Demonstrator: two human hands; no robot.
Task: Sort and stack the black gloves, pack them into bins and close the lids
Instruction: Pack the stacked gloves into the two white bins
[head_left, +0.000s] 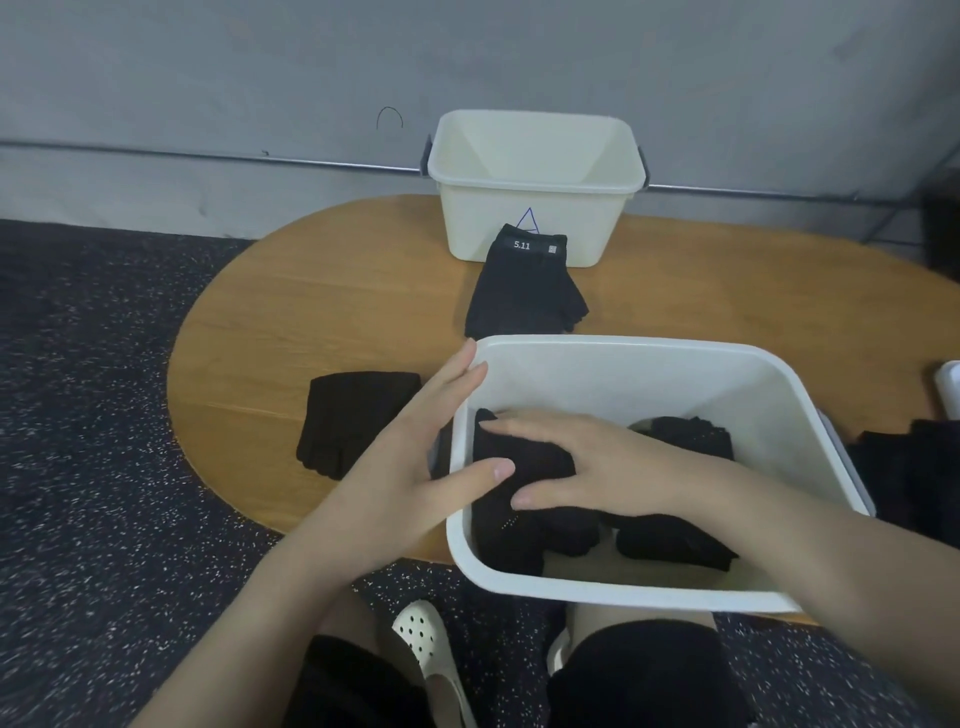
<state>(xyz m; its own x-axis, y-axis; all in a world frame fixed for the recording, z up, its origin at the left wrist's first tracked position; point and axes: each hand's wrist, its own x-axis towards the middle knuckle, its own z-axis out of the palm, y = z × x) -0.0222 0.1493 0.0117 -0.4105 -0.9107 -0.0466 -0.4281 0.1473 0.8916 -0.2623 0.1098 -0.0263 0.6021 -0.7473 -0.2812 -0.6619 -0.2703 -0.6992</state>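
A white bin (675, 364) sits at the near edge of the wooden table, holding several black gloves (670, 538). My right hand (587, 462) lies flat inside it, pressing down on a stack of gloves (511, 457) at the bin's left side. My left hand (415, 447) grips the bin's left wall, thumb over the rim touching the stack. A second, cream bin (535, 218) stands at the far side, nothing visible inside. A stack of black gloves labelled 5.11 (524, 283) lies in front of it. Another black glove stack (358, 421) lies left of the near bin.
The oval wooden table (291, 322) stands on dark speckled floor, close to a grey wall. More black cloth (914, 478) lies at the right edge, with a white object (948, 387) behind it. My knees and a white perforated shoe (426, 654) are below the table.
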